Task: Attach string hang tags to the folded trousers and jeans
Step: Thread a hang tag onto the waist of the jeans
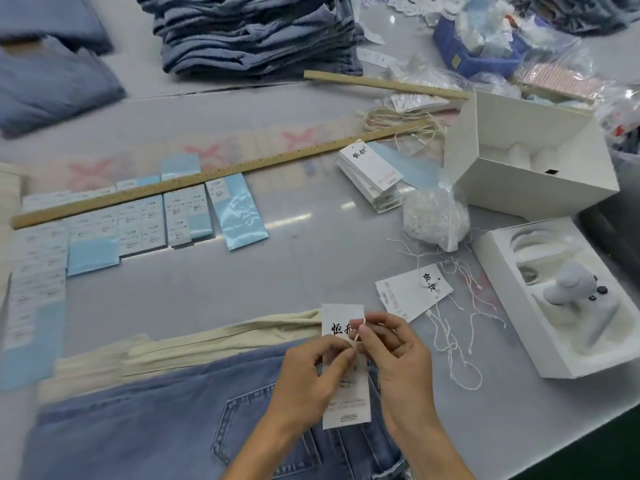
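Note:
A pair of folded blue jeans [145, 424] lies at the near table edge on top of folded cream trousers [207, 344]. Above the jeans' waistband I hold a white hang tag [343, 400] with black characters. My left hand [311, 372] pinches the tag's left edge near its middle. My right hand [394, 355] pinches a white string [358, 329] at the tag's top. Two more hang tags [412, 292] lie just right of the hands, with loose white strings [457, 341] scattered beside them.
A bag of strings [433, 216] and a stack of tags [374, 174] sit mid-right. Two open white boxes [530, 188] [540, 341] stand on the right. A long wooden ruler [214, 174] lies over blue size labels [239, 213]. Stacked jeans [256, 32] fill the far side.

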{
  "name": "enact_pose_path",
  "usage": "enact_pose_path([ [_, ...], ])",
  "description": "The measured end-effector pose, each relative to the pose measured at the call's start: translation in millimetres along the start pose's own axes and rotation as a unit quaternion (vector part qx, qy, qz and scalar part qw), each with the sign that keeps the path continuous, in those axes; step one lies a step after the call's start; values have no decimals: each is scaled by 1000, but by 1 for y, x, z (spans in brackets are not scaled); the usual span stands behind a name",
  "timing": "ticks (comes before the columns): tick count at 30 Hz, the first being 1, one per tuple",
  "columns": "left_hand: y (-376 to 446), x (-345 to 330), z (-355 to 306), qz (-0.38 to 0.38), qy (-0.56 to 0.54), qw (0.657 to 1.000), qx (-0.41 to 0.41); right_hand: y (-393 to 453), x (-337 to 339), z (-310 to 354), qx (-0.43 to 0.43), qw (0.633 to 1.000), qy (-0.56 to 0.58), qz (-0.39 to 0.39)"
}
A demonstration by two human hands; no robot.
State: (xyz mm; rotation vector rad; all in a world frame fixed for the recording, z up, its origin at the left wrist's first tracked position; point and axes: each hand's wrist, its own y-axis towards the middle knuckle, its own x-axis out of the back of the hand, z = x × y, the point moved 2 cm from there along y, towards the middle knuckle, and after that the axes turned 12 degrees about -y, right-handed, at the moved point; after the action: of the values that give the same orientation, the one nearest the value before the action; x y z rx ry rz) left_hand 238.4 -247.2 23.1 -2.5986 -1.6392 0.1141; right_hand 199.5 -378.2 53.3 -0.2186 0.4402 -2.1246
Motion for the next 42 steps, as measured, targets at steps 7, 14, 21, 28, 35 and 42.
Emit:
enact_pose_path([
  [7, -8, 7, -7, 3, 13, 1000, -3, -7, -5, 4, 19, 1000, 20, 9],
  [14, -24, 7, -4, -53, 37, 998, -13, -11, -3, 9, 55, 998, -11, 27],
  [21, -50, 19, -5, -113, 40, 993, -6, -13, 10, 7, 58, 993, -77, 67],
  [28, -55, 32, -6, -42, 205, 978, 11, -32, 6, -9, 331, 845, -413, 84],
  [35, -64, 54, -14, -8, 202, 979, 39, -49, -16, -23, 379, 770, -495, 136],
  [42, -73, 68, -18, -26, 120, 992, 40, -64, -21, -20, 292, 838, -448, 108],
])
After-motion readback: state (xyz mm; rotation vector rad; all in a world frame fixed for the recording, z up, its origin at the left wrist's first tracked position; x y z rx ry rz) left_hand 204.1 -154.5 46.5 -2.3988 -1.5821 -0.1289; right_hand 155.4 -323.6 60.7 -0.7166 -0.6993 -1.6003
